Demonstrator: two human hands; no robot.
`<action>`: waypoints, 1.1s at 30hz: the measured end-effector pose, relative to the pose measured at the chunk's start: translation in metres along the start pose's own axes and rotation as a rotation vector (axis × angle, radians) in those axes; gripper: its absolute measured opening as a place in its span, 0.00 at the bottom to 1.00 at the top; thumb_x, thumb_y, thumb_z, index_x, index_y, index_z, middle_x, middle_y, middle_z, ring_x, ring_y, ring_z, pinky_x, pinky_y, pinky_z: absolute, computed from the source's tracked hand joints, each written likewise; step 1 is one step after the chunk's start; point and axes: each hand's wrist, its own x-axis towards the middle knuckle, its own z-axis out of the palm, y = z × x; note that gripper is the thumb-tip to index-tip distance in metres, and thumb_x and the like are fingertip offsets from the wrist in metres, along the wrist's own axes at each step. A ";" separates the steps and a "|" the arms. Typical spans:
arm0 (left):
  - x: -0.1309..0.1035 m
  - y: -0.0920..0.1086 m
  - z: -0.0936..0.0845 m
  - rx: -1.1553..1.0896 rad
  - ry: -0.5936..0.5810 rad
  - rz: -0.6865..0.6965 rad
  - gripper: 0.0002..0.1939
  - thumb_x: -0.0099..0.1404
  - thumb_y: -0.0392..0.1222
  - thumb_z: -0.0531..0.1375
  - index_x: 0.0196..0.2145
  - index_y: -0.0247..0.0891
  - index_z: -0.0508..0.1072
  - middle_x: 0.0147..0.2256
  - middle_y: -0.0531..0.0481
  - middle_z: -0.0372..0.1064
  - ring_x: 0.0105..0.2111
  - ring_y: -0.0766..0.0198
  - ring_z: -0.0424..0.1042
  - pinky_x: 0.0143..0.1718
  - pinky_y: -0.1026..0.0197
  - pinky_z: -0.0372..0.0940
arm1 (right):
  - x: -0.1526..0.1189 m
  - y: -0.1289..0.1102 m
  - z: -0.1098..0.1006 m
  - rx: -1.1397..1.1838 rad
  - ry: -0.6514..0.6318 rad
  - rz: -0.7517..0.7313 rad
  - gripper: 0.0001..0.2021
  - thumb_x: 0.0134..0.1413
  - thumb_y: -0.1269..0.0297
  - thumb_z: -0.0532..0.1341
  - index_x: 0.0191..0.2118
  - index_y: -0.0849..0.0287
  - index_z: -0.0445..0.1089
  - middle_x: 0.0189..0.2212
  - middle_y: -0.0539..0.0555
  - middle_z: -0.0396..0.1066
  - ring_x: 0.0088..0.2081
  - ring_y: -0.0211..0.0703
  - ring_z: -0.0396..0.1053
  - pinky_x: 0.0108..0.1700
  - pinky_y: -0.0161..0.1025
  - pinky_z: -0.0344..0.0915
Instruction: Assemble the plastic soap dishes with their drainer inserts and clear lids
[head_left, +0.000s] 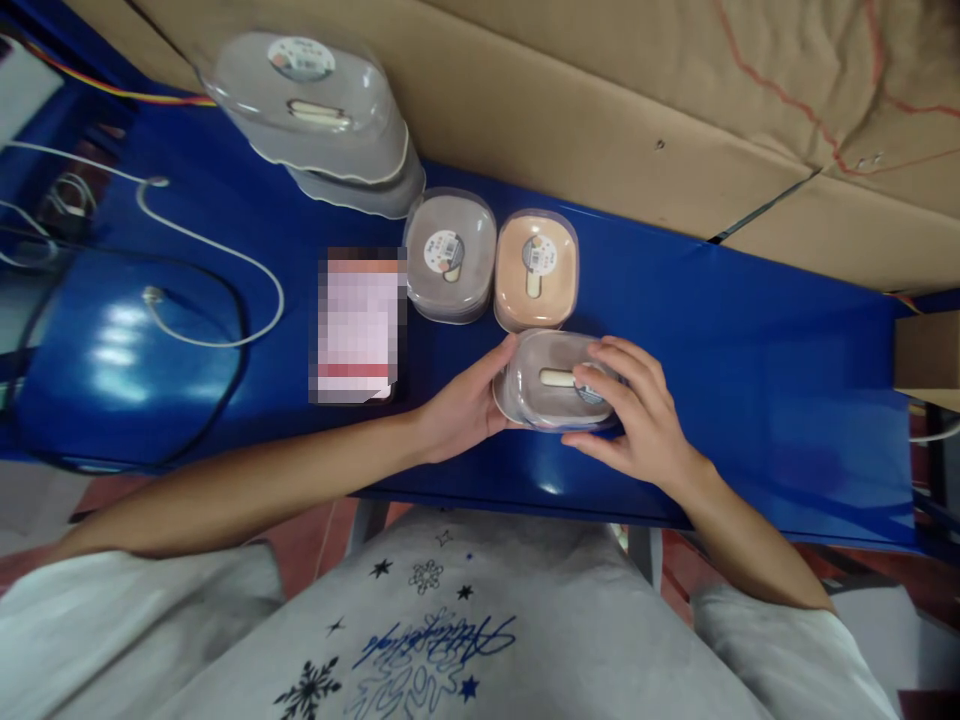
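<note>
A grey container with a clear lid, a cream handle piece and a round label (551,378) is between my two hands, near the front of the blue table. My left hand (469,405) grips its left end, thumb on the upper edge and fingers partly hidden beneath. Over its right end curves my right hand (637,410), with fingertips on the lid by the label and the thumb at the near side. Just behind stand an orange container (536,268) and a stack of grey containers (451,256), side by side with lids and labels.
Larger grey lidded containers (330,120) are stacked at the back left. A phone with a blurred screen (356,325) lies on the blue table (750,400). White cable (217,235) loops at the left. Cardboard (600,110) lines the back edge.
</note>
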 end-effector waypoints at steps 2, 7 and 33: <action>0.000 -0.001 -0.001 0.009 -0.006 0.000 0.31 0.82 0.66 0.56 0.70 0.44 0.75 0.63 0.42 0.80 0.62 0.49 0.79 0.58 0.54 0.75 | -0.001 0.002 0.002 0.008 -0.007 0.007 0.41 0.68 0.43 0.70 0.79 0.43 0.56 0.69 0.63 0.72 0.73 0.70 0.68 0.70 0.72 0.71; 0.002 -0.005 -0.002 0.029 -0.043 0.001 0.32 0.82 0.68 0.55 0.71 0.47 0.74 0.65 0.41 0.78 0.64 0.47 0.78 0.60 0.50 0.75 | 0.000 0.011 0.000 0.069 -0.046 0.000 0.40 0.71 0.40 0.66 0.79 0.45 0.55 0.71 0.64 0.70 0.74 0.71 0.66 0.71 0.73 0.69; 0.001 0.006 0.004 0.044 -0.031 0.075 0.29 0.83 0.62 0.55 0.68 0.43 0.76 0.64 0.40 0.79 0.64 0.47 0.77 0.58 0.51 0.76 | -0.004 0.012 0.012 -0.053 0.178 0.016 0.38 0.71 0.33 0.59 0.79 0.41 0.56 0.66 0.61 0.72 0.68 0.70 0.71 0.69 0.71 0.70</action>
